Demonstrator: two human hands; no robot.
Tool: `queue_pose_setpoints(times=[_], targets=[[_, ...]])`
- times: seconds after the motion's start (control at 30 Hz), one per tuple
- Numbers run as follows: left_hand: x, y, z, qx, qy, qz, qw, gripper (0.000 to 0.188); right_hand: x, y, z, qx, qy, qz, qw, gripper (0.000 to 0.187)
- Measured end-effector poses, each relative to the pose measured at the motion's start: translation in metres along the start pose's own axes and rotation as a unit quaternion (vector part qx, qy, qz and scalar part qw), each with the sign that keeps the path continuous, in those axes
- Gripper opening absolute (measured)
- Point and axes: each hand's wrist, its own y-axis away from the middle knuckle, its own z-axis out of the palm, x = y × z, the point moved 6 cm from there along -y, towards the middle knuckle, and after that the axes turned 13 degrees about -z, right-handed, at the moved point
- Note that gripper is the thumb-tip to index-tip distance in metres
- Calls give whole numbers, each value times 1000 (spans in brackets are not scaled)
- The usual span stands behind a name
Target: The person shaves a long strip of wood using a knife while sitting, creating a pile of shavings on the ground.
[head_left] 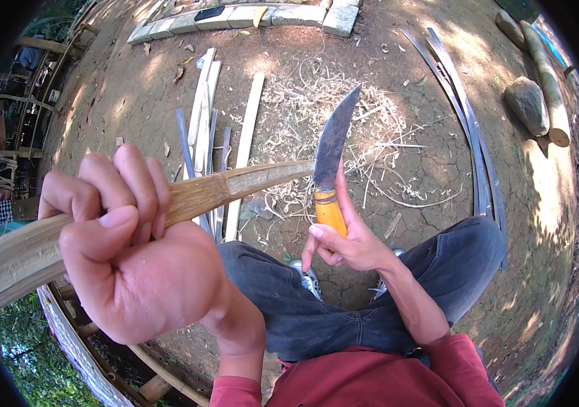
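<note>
My left hand [133, 244] is wrapped round a long, pale wooden piece [198, 195], raised close in front of me on the left. It is thick at the left end and narrows to a slim, slightly curved tip on the right, with a paler cut face near that tip. A knife [333, 142] with a dark blade and a yellow-orange handle is in my right hand [350, 244], its point upward. My thumb lies on the handle and a finger runs behind the blade's base. The blade meets the wood's thin tip in view; whether they touch, I cannot tell.
Curled shavings [371, 112] cover the dirt ahead. Bamboo strips [204, 129] lie left of them, and long dark strips [469, 129] to the right. Beyond is a block border [228, 20]; a rock [527, 105] and a log [547, 81] lie far right.
</note>
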Motion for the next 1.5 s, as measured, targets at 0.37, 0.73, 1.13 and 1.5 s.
queue_pose_setpoints(times=[0.37, 0.73, 1.13, 1.5], targets=[[0, 4, 3, 5, -12, -7, 1000, 20, -8, 8, 1, 6, -58, 29, 998, 51], [-1, 3, 3, -3, -9, 4, 1000, 20, 23, 12, -68, 151, 350, 48, 923, 22], [0, -3, -5, 28, -16, 21, 999, 20, 16, 12, -41, 153, 574, -2, 805, 36], [-1, -16, -25, 63, -37, 44, 996, 19, 29, 10, -35, 162, 565, -42, 808, 36]])
